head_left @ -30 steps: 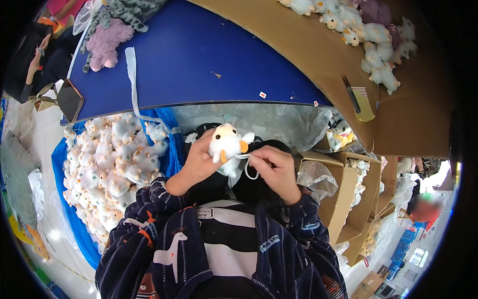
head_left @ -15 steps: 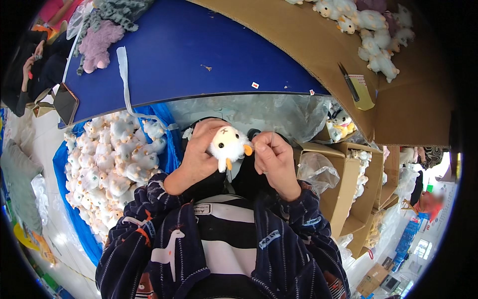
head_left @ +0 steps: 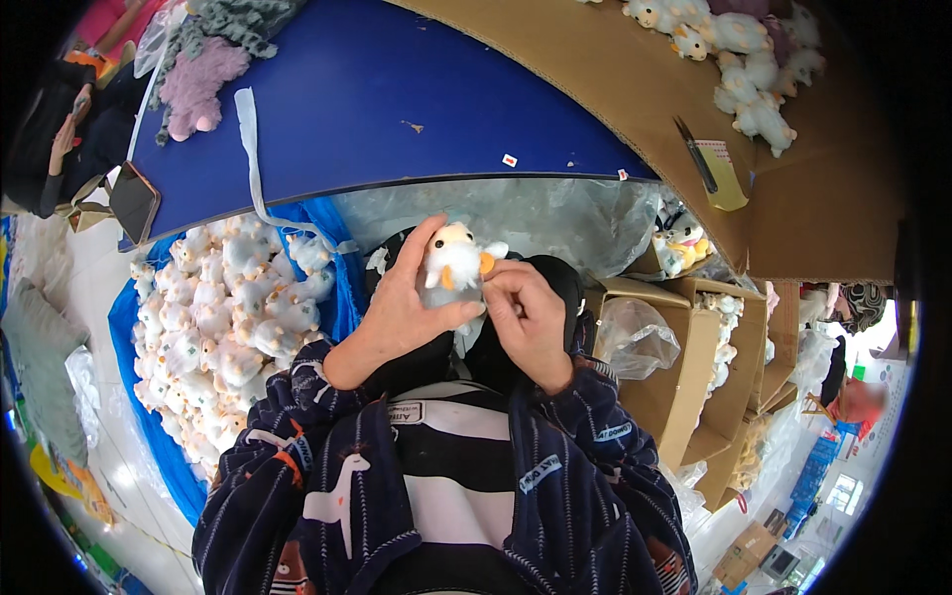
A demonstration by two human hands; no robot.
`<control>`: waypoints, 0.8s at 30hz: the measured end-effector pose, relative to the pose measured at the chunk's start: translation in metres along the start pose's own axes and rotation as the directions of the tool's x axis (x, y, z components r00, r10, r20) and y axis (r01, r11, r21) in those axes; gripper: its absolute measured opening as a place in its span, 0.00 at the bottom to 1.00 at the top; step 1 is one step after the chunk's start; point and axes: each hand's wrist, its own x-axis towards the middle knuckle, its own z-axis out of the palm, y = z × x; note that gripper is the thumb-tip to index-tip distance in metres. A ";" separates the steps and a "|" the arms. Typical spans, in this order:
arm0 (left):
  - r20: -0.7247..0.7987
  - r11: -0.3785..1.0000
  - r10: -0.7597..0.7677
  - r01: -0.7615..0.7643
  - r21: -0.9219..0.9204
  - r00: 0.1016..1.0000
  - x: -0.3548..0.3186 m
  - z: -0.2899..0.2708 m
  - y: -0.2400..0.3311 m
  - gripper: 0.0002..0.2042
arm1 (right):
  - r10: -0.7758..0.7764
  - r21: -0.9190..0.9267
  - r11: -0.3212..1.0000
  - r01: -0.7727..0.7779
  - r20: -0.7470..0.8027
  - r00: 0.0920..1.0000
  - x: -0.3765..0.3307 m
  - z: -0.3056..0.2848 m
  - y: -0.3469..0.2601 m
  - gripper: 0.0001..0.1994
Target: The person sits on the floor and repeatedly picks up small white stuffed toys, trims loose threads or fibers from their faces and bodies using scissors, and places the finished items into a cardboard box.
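Observation:
Above my lap, a small white plush animal (head_left: 449, 266) with black eyes and orange patches sits in my left hand (head_left: 389, 315). The fingers of that hand wrap its far left side, and the thumb presses along its lower edge. Close against the toy's right side is my right hand (head_left: 528, 322), its fingers bent and pressed together beside an orange part. Whatever these fingers pinch is too small or hidden to make out. To my left, a heap of similar white plush animals (head_left: 213, 317) fills a blue bag (head_left: 159, 436).
A blue tabletop (head_left: 337, 109) lies ahead, with grey and purple plush (head_left: 203, 84) at its far left. A cardboard box (head_left: 595, 89) at far right holds white plush toys and tweezers (head_left: 697, 157). Open cartons (head_left: 650, 397) stand right.
The plush animal has turned so its face points up and away from me. My left thumb has shifted onto its lower edge, and my right hand has moved in closer underneath.

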 end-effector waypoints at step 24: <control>-0.169 0.996 0.021 -0.006 0.090 0.985 0.004 -0.003 -0.004 0.14 | -0.104 -0.528 0.848 -0.044 -0.248 0.963 0.063 -0.111 -0.022 0.09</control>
